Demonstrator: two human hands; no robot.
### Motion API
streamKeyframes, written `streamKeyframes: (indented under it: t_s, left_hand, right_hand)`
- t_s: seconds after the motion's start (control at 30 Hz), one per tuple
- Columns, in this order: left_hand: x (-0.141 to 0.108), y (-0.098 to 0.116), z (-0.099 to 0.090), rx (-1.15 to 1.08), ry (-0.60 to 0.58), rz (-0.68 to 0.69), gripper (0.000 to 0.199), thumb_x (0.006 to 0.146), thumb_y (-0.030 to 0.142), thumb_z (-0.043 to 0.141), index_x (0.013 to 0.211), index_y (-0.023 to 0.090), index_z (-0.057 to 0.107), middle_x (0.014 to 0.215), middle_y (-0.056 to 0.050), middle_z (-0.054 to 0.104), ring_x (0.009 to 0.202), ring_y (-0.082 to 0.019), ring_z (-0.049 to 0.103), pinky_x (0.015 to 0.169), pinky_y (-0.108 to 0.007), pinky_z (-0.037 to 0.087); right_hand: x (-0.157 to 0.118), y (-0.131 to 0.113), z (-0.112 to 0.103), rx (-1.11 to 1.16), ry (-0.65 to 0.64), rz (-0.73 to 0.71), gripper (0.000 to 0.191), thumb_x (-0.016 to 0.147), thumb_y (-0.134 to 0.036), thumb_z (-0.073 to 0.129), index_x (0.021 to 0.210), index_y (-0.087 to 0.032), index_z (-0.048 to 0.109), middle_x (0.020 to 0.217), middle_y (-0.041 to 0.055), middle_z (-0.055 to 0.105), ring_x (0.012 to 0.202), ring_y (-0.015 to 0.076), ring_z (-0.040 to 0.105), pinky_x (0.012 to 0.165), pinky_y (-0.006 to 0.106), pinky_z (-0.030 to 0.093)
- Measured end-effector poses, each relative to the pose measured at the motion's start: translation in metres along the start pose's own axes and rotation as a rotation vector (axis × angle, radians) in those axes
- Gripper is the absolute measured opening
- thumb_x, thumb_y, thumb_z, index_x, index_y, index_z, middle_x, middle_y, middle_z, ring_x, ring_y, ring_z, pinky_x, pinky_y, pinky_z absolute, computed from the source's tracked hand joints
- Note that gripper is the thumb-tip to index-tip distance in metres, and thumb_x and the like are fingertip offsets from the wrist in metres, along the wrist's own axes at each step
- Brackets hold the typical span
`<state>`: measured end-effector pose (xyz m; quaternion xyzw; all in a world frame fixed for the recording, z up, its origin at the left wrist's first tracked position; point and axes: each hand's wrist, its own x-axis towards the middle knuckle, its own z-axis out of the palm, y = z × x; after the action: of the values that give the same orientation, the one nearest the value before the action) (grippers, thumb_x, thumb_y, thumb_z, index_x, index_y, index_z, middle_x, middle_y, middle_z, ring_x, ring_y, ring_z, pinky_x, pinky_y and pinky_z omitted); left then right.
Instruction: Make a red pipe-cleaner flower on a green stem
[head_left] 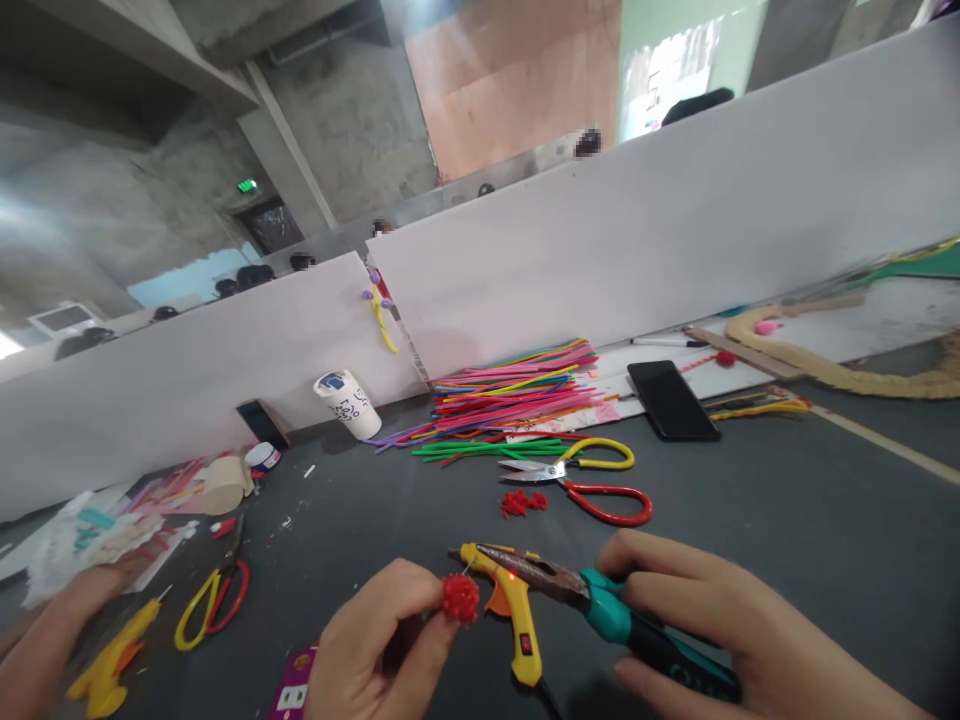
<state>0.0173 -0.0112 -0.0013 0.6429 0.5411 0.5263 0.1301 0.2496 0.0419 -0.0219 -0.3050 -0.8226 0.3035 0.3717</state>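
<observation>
Between thumb and fingertips my left hand pinches a small red pom-pom-like ball, with a thin wire sticking up from it. My right hand is wrapped around the teal and black handles of long-nose pliers. The jaws of the pliers point left, near the wire; whether they touch it I cannot tell. Under them on the dark table lies a yellow hot glue gun, its small red light lit. Just beyond are a few red bits and scissors with one yellow and one red handle.
Many coloured pipe cleaners lie against the white partition. A paper cup and a black phone stand to either side. At left, another person's hand rests near a second glue gun and scissors.
</observation>
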Motion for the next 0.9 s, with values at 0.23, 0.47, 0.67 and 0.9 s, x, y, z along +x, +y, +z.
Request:
streamKeyframes:
  t_s: [0.23, 0.47, 0.67, 0.9]
  left_hand:
    - [-0.003, -0.013, 0.003, -0.151, -0.034, 0.171, 0.004, 0.084, 0.025, 0.067, 0.083, 0.027, 0.069, 0.069, 0.003, 0.068, 0.06, -0.012, 0.06, 0.058, -0.019, 0.046]
    - [-0.001, -0.029, -0.01, -0.432, -0.306, 0.059, 0.015, 0.09, 0.023, 0.058, 0.094, 0.026, 0.072, 0.091, -0.003, 0.072, 0.065, -0.012, 0.062, 0.056, -0.02, 0.05]
    - [0.0, -0.024, -0.002, -0.597, -0.342, -0.151, 0.015, 0.083, 0.035, 0.069, 0.078, 0.024, 0.077, 0.071, -0.001, 0.065, 0.06, -0.011, 0.052, 0.057, -0.021, 0.042]
    - [0.0, -0.019, 0.0, -0.579, -0.34, -0.162, 0.021, 0.081, 0.041, 0.069, 0.073, 0.023, 0.078, 0.064, 0.0, 0.058, 0.055, -0.011, 0.043, 0.053, -0.025, 0.036]
  right_hand:
    - [-0.005, 0.002, 0.0, 0.022, 0.056, -0.086, 0.016, 0.073, -0.008, 0.059, 0.069, -0.024, 0.059, 0.085, -0.0023, 0.067, 0.071, 0.0103, 0.067, 0.064, 0.012, 0.051]
    - [-0.005, 0.004, -0.002, -0.048, 0.106, -0.272, 0.013, 0.077, -0.011, 0.057, 0.07, -0.022, 0.057, 0.082, 0.0014, 0.066, 0.068, 0.0117, 0.066, 0.063, 0.017, 0.052]
    - [-0.004, 0.007, -0.002, -0.165, 0.162, -0.37, 0.016, 0.084, -0.015, 0.051, 0.074, -0.023, 0.06, 0.084, 0.005, 0.069, 0.069, 0.0163, 0.065, 0.061, 0.024, 0.051]
    - [-0.005, -0.002, -0.01, -0.263, 0.078, -0.336, 0.016, 0.08, -0.012, 0.051, 0.078, -0.022, 0.064, 0.088, 0.0072, 0.069, 0.077, 0.0195, 0.066, 0.065, 0.027, 0.052]
